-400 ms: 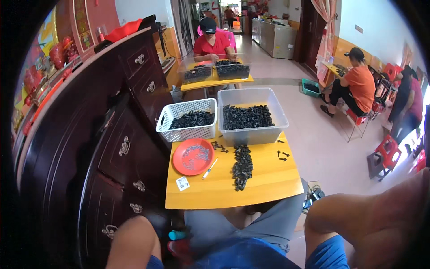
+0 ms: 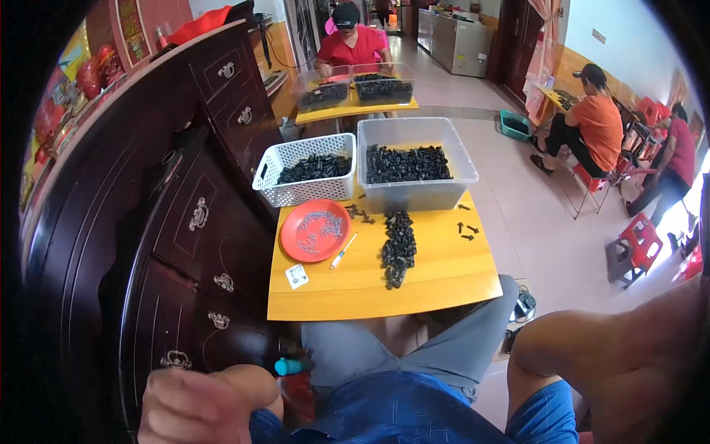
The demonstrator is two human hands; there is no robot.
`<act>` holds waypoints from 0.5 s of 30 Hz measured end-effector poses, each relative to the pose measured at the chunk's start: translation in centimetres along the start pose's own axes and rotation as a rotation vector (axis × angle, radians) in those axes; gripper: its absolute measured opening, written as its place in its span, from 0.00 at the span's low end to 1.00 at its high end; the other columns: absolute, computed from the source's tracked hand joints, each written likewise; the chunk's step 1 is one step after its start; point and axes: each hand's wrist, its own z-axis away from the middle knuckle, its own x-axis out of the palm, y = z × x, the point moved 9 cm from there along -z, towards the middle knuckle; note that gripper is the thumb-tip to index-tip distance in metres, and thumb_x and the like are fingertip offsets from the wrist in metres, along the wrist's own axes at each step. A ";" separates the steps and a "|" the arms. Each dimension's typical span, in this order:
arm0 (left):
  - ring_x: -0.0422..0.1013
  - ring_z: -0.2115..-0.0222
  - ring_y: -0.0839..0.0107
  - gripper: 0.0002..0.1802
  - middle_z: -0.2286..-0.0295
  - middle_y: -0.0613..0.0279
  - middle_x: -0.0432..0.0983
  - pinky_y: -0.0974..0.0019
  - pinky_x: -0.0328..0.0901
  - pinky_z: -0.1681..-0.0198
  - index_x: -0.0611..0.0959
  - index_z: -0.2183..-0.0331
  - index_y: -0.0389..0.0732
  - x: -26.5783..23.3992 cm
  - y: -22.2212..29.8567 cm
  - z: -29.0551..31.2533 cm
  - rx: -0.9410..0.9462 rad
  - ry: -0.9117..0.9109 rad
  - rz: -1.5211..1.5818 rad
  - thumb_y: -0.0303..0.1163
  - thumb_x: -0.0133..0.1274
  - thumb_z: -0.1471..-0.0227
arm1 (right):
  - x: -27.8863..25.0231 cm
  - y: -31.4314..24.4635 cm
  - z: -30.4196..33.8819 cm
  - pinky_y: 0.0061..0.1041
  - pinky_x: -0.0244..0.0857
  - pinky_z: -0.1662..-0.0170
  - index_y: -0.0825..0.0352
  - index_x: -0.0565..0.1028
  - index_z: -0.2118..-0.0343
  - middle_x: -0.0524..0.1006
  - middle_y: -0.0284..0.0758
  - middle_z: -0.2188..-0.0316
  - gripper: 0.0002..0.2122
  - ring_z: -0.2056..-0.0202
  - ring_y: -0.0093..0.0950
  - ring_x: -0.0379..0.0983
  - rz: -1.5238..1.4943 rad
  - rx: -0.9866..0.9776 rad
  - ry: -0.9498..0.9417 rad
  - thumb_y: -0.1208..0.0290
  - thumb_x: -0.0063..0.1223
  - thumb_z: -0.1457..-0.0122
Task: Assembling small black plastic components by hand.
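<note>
My left hand [image 2: 188, 405] is raised at the lower left, in front of the dark cabinet and away from the tabletop. Its fingers are curled in, slightly blurred, and nothing shows in them. My right arm is bent up at the right edge, its hand out of the picture. Before me on the yellow table [image 2: 444, 274] lies a strip of small black plastic parts [image 2: 398, 251]. To its left are a red plate [image 2: 294, 250] of small metal screws, a slim white screwdriver or pen [image 2: 344, 250] and a white printed card [image 2: 296, 277]. Loose black parts [image 2: 466, 231] lie on the right.
A white perforated basket [image 2: 310, 194] and a clear bin [image 2: 421, 196], both holding black parts, stand at the table's back. A dark cabinet [image 2: 166, 229] borders the left. One person sits at another yellow table ahead; others are at the right, near red stools [image 2: 637, 248].
My left hand has come up into view at the lower left. The view has tilted downward a little, so the table sits higher. The person at the far right has shifted.
</note>
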 end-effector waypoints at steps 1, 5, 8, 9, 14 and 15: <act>0.63 0.74 0.74 0.17 0.73 0.68 0.66 0.66 0.61 0.69 0.73 0.73 0.49 -0.7 -0.7 0.7 -0.003 0.073 -0.022 0.50 0.42 0.42 | -0.2 0.4 0.5 0.31 0.61 0.60 0.64 0.70 0.55 0.71 0.35 0.61 0.14 0.64 0.32 0.67 -0.011 0.003 0.007 0.65 0.50 0.41; 0.76 0.77 0.59 0.09 0.78 0.51 0.77 0.57 0.72 0.73 0.80 0.70 0.36 0.2 -3.9 2.7 -0.067 0.131 -0.025 0.29 0.59 0.56 | -4.0 -0.9 2.2 0.31 0.61 0.60 0.65 0.70 0.55 0.71 0.35 0.61 0.14 0.64 0.31 0.67 -0.021 0.097 0.012 0.65 0.50 0.41; 0.76 0.75 0.66 0.08 0.77 0.55 0.77 0.61 0.70 0.73 0.81 0.71 0.35 2.3 -9.3 6.7 -0.388 -0.115 -0.181 0.20 0.57 0.59 | 0.5 2.4 1.0 0.31 0.61 0.60 0.65 0.70 0.55 0.71 0.35 0.61 0.13 0.64 0.31 0.67 -0.011 0.154 0.020 0.66 0.50 0.41; 0.76 0.76 0.68 0.07 0.77 0.55 0.77 0.62 0.70 0.73 0.81 0.71 0.34 3.9 -11.5 8.6 -0.541 -0.138 -0.228 0.20 0.57 0.58 | 4.6 4.2 -0.2 0.31 0.61 0.60 0.65 0.70 0.55 0.72 0.35 0.61 0.13 0.64 0.31 0.67 -0.001 0.171 0.013 0.66 0.50 0.41; 0.76 0.74 0.64 0.11 0.69 0.55 0.77 0.64 0.70 0.70 0.81 0.64 0.36 10.5 -19.2 21.8 -0.957 -0.459 -0.270 0.22 0.58 0.54 | 19.1 9.6 -2.0 0.31 0.61 0.60 0.65 0.70 0.55 0.72 0.35 0.61 0.13 0.64 0.31 0.67 -0.016 0.219 -0.013 0.66 0.50 0.41; 0.76 0.73 0.66 0.12 0.68 0.55 0.77 0.66 0.70 0.69 0.81 0.62 0.36 11.5 -19.9 24.2 -0.981 -0.517 -0.266 0.21 0.58 0.54 | 20.1 11.7 0.4 0.28 0.63 0.63 0.67 0.73 0.60 0.74 0.36 0.66 0.08 0.67 0.29 0.69 0.266 0.377 0.068 0.73 0.50 0.43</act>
